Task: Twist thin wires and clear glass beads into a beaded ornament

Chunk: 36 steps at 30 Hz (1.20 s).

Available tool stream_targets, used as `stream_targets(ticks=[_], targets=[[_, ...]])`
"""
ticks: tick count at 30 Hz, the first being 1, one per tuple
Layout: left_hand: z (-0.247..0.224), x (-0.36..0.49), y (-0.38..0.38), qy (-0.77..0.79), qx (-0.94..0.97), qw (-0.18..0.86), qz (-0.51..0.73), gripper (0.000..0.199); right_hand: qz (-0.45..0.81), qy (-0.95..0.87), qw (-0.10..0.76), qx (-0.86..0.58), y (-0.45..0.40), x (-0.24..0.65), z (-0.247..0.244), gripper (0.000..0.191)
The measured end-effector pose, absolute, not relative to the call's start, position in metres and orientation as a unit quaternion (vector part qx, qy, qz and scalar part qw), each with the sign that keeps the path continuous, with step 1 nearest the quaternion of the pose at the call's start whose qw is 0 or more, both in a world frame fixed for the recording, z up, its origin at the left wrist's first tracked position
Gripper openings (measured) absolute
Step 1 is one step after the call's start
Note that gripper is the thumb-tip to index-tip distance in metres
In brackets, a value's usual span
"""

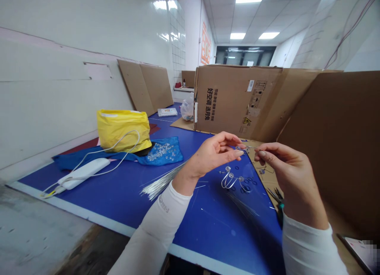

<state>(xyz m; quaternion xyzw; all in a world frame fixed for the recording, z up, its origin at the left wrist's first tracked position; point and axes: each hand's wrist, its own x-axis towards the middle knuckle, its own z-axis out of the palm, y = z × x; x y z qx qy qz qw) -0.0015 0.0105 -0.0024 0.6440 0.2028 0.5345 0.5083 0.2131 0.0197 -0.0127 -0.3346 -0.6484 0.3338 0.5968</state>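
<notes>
Both of my hands are raised over the right part of the blue table [208, 223]. My left hand [218, 150] pinches a small clear bead [245, 150] between thumb and fingertips. A thin wire [251, 147] runs from the bead to my right hand [282, 160], whose thumb and forefinger are closed on it. Below my hands lie bent wire pieces with clear beads [230, 175] and several small dark rings [246, 186]. A bundle of straight silvery wires [162, 182] lies partly behind my left forearm.
Loose clear beads [162, 151] lie on blue cloth [175, 146] beside a yellow bag [123, 128]. A white power strip [86, 173] with a cord is at left. Cardboard [237, 97] stands behind and right. Pliers [279, 201] with green handles lie near my right wrist.
</notes>
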Motion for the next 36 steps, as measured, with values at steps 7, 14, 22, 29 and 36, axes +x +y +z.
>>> stream_targets(ticks=[7, 14, 22, 29, 36], targets=[[-0.0051, -0.0001, 0.0152, 0.233, 0.648, 0.477, 0.547, 0.022, 0.371, -0.641, 0.584, -0.333, 0.0194, 0.2125, -0.0139, 0.014], [-0.0026, 0.0007, 0.0131, 0.247, 0.637, 0.485, 0.546, 0.02, 0.373, -0.649, 0.573, -0.333, 0.0181, 0.2115, -0.0122, 0.013], [-0.0042, 0.0005, 0.0144, 0.252, 0.628, 0.487, 0.552, 0.021, 0.362, -0.656, 0.571, -0.335, 0.0188, 0.2107, -0.0107, 0.009], [-0.0044, 0.0011, 0.0161, 0.249, 0.614, 0.499, 0.559, 0.021, 0.353, -0.669, 0.56, -0.339, 0.0174, 0.2105, -0.0071, 0.011], [-0.0034, 0.0005, 0.0161, 0.264, 0.615, 0.505, 0.545, 0.027, 0.373, -0.661, 0.557, -0.337, 0.0204, 0.2114, -0.0114, 0.012]])
